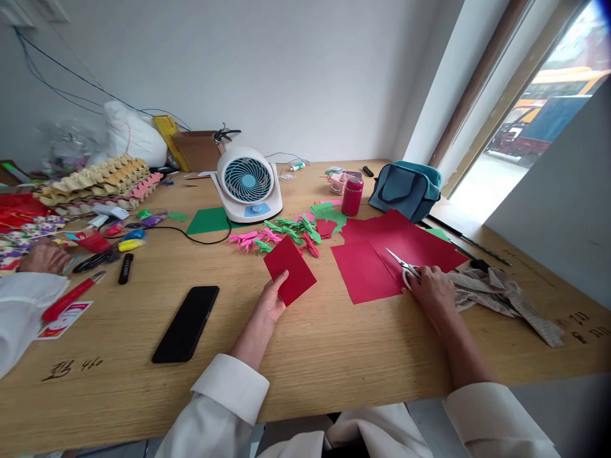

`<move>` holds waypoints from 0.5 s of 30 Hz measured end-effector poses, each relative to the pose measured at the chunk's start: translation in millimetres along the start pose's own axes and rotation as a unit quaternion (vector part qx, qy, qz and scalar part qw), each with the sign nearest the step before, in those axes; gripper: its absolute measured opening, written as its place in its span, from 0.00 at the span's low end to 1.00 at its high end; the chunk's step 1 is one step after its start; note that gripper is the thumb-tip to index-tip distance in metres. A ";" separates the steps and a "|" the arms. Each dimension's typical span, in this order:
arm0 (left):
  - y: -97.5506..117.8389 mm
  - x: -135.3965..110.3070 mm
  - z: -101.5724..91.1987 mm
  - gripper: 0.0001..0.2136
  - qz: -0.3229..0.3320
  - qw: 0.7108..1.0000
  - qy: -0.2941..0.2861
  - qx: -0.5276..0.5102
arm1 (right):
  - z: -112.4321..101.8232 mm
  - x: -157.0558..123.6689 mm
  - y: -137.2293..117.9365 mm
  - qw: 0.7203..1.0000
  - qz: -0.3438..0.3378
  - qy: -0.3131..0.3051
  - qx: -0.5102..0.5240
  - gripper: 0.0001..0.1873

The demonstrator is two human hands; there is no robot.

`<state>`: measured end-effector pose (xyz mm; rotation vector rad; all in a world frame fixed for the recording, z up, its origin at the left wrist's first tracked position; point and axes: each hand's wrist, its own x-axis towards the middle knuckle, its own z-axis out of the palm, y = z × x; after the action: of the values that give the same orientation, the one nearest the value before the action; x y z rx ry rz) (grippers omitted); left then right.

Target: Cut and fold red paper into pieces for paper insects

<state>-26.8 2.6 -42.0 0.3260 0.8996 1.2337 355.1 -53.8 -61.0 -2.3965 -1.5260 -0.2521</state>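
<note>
Left hand (273, 297): thumb and fingers gripping one plain dark-red rectangular paper piece (292, 268), straight-edged, inward of the light wooden table's (334, 362) near edge; long axis slanting from far left to near right. Right hand (435, 291): on the handles of slim metal scissors (405, 263), tips leftward toward the far edge; whether gripped, cannot tell. Beyond: large dark-red paper sheet (405, 235).

Right fingers (426, 280) curled, 2 forearms (251, 337) forward
</note>
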 end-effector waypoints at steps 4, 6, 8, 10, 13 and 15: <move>5.7 2.9 -1.4 0.15 0.002 0.999 0.033 -0.022 | -16.2 -10.5 -41.6 0.951 0.001 -0.037 0.308 0.23; 9.1 4.3 -2.6 0.16 0.009 0.998 0.047 -0.029 | -27.7 -18.4 -77.2 0.860 -0.044 -0.141 0.488 0.25; 12.5 5.2 -4.2 0.16 0.015 0.997 0.060 -0.040 | -37.0 -28.2 -114.8 0.778 -0.077 -0.247 0.572 0.24; 15.5 5.7 -5.7 0.14 0.013 0.996 0.073 -0.058 | -40.7 -39.5 -145.6 0.703 -0.108 -0.323 0.624 0.24; 18.9 7.2 -7.6 0.10 0.008 0.992 0.089 -0.091 | -34.4 -56.7 -168.3 0.602 -0.145 -0.400 0.676 0.25; 20.3 8.7 -8.6 0.09 0.007 0.990 0.097 -0.101 | -26.0 -65.8 -169.1 0.547 -0.150 -0.446 0.692 0.25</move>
<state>-46.3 15.3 -37.6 0.0509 0.9300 1.3748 174.3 -51.4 -31.2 -0.7944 -1.3617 1.6851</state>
